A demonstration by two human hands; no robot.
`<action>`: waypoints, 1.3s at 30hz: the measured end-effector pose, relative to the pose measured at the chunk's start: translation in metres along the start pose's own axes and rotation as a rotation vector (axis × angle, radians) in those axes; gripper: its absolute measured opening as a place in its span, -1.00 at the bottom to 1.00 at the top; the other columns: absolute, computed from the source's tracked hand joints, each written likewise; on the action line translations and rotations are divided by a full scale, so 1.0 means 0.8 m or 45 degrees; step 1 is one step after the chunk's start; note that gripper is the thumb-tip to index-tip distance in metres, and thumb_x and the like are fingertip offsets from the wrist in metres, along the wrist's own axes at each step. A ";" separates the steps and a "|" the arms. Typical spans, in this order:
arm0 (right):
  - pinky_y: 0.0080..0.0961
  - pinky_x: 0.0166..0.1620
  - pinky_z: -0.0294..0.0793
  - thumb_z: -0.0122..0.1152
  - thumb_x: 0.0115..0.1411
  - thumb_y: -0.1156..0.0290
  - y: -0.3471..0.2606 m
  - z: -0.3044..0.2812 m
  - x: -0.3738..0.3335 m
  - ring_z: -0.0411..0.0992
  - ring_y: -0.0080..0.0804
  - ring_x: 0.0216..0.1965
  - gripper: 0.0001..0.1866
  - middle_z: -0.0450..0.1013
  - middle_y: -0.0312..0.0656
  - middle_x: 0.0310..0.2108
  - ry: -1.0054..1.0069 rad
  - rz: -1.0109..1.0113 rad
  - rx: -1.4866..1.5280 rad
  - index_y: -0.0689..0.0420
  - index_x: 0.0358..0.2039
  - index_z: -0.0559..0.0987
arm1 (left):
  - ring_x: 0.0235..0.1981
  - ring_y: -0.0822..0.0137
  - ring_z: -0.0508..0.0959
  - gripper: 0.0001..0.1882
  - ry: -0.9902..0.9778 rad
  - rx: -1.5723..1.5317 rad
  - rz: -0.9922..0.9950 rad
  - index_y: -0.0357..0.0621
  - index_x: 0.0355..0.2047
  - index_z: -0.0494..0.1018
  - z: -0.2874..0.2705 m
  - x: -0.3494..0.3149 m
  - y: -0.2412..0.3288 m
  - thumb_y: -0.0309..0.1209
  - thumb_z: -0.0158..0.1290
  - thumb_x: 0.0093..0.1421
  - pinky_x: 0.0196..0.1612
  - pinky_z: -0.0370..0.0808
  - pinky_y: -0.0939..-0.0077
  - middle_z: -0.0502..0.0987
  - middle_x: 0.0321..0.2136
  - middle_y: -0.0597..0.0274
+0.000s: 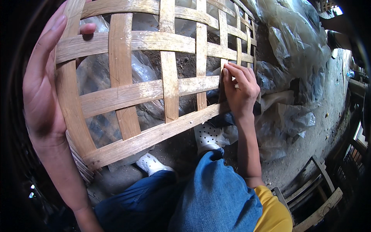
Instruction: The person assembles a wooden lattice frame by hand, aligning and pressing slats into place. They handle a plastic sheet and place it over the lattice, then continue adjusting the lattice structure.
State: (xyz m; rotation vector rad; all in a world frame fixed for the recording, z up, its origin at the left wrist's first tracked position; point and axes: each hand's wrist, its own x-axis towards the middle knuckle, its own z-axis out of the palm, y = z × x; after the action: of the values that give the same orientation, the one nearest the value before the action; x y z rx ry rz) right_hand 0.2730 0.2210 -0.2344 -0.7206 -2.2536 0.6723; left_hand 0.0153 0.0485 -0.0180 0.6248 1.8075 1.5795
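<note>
A panel of flat, pale bamboo strips [145, 92] woven in an open lattice fills the upper middle of the head view, tilted above my legs. My left hand [44, 89] is wrapped around its left edge, palm against the outer strip, with one fingertip showing through a gap. At the right part of the lattice, my right hand [242, 87] has thumb and fingers pinched together on an upright strip. Along the near side runs a wider bottom strip [154, 134]. The panel's top goes out of the picture.
Crumpled clear plastic sheeting [297, 42] lies beyond and right of the panel. Below are my white perforated clogs [152, 164] and blue jeans [216, 193]. A slatted wooden frame [322, 208] stands at lower right. Dark soil shows through the gaps.
</note>
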 end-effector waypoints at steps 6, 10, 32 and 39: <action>-0.35 -0.21 0.56 0.42 0.05 0.62 -0.003 0.000 0.001 0.56 -0.17 -0.28 -0.80 0.63 -0.12 -0.26 0.031 -0.015 -0.050 0.18 -0.27 0.67 | 0.43 0.17 0.24 -0.39 -0.049 0.030 -0.013 -0.29 0.48 -0.03 0.004 0.002 0.003 -0.22 -0.35 0.54 0.45 0.28 0.27 0.13 0.45 -0.09; -0.35 -0.23 0.56 0.42 0.04 0.63 -0.008 0.004 0.002 0.56 -0.17 -0.29 -0.79 0.64 -0.11 -0.26 0.053 -0.026 -0.075 0.19 -0.27 0.67 | 0.43 0.17 0.24 -0.39 -0.055 0.051 -0.019 -0.29 0.48 -0.04 0.005 0.001 0.005 -0.22 -0.35 0.54 0.46 0.27 0.27 0.13 0.45 -0.09; -0.46 -0.27 0.66 0.10 0.40 0.46 0.052 -0.023 0.001 0.41 -0.59 -0.43 -0.84 0.62 -0.08 -0.18 0.332 1.185 1.321 0.22 -0.08 0.56 | 0.18 0.13 0.45 -0.31 -0.154 -0.019 0.094 -0.23 0.42 0.09 0.011 0.015 0.013 -0.22 0.00 0.39 0.23 0.40 0.27 0.37 0.16 0.04; -0.52 -0.31 0.53 0.00 0.41 0.48 0.067 -0.028 -0.007 0.40 -0.58 -0.38 -0.74 0.52 -0.22 -0.24 0.286 1.272 1.444 0.21 0.06 0.50 | 0.41 0.14 0.27 -0.40 -0.116 0.120 -0.013 -0.34 0.47 -0.05 0.003 0.000 0.011 -0.26 -0.35 0.53 0.45 0.30 0.25 0.11 0.45 -0.12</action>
State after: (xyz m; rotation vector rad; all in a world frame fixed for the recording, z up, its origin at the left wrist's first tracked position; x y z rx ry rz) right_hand 0.3090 0.2615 -0.2563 -1.1484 -0.8588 1.9453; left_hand 0.0163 0.0518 -0.0094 0.7178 1.8221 1.4425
